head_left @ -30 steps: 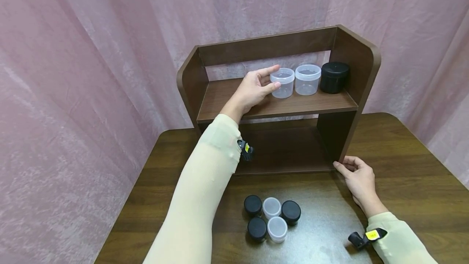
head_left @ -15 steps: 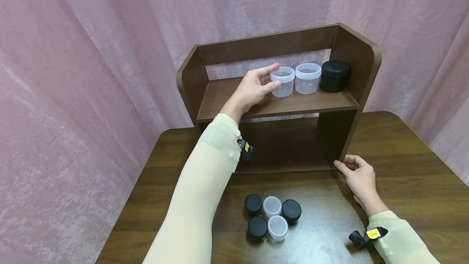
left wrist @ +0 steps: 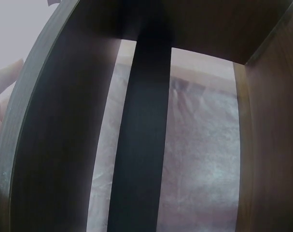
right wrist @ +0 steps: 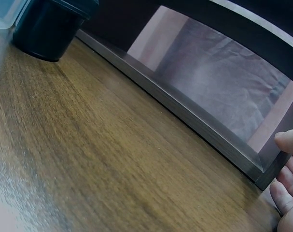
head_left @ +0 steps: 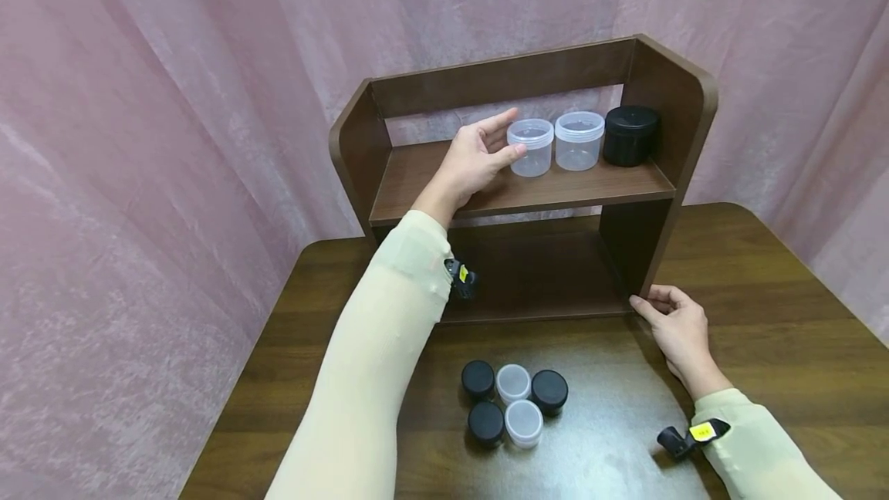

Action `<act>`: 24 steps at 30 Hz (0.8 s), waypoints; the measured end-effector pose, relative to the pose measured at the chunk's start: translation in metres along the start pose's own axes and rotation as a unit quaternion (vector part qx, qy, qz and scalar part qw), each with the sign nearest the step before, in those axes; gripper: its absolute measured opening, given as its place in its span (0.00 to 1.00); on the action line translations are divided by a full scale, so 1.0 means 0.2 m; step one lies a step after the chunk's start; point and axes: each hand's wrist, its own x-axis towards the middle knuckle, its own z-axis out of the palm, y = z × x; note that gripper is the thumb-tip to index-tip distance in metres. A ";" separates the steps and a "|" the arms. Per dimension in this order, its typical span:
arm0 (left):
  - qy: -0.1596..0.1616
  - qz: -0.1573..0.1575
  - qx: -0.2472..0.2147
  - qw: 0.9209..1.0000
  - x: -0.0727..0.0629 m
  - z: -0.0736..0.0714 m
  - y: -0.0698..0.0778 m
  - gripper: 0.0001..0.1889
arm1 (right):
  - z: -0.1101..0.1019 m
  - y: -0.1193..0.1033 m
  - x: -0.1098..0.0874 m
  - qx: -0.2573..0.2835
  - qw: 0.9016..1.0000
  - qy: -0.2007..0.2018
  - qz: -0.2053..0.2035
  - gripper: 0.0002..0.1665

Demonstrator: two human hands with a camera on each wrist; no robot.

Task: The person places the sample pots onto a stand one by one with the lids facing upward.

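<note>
Reaching left hand, head view: the person's left hand holds a clear, round plastic jar by its left side, thumb in front and index finger behind the rim – parted about as wide as the jar.
Clear jar, head view: upright on the upper board of a dark brown wooden shelf unit, next to a second clear plastic jar and a black cylindrical jar.
Handling: the held jar looks light, stiff, perhaps slippery – best gripped round its body below the ribbed rim.
Left arm: extended forward and up across the unit's front.
Right hand, head view: the right hand, low, pinches the unit's lower right front corner.
Tabletop: three small black-lidded jars and two small white-lidded jars, clustered.
Left wrist view: dark boards, pink curtain behind; the grip cannot be told here.
Right wrist view: thumb and bent fingers at that corner.
</note>
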 end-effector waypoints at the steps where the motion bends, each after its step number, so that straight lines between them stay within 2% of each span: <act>1: 0.004 0.002 0.001 1.000 0.00 0.00 0.00 0.33 | 0.00 0.00 0.00 0.001 1.000 0.001 0.001 0.23; 8: 0.037 0.010 0.000 0.999 -0.02 -0.01 -0.01 0.32 | 0.01 -0.01 -0.02 -0.002 1.000 -0.003 0.009 0.24; 13: 0.064 0.017 -0.017 0.998 -0.05 -0.04 0.00 0.31 | 0.03 0.00 -0.01 -0.002 1.000 -0.005 0.006 0.24; 18: 0.084 0.038 -0.032 0.995 -0.09 -0.08 0.00 0.30 | 0.04 0.01 0.00 0.004 1.000 -0.004 0.006 0.23; 24: 0.100 0.071 -0.085 0.989 -0.15 -0.10 0.00 0.27 | 0.05 0.00 0.00 0.009 1.000 -0.005 0.004 0.22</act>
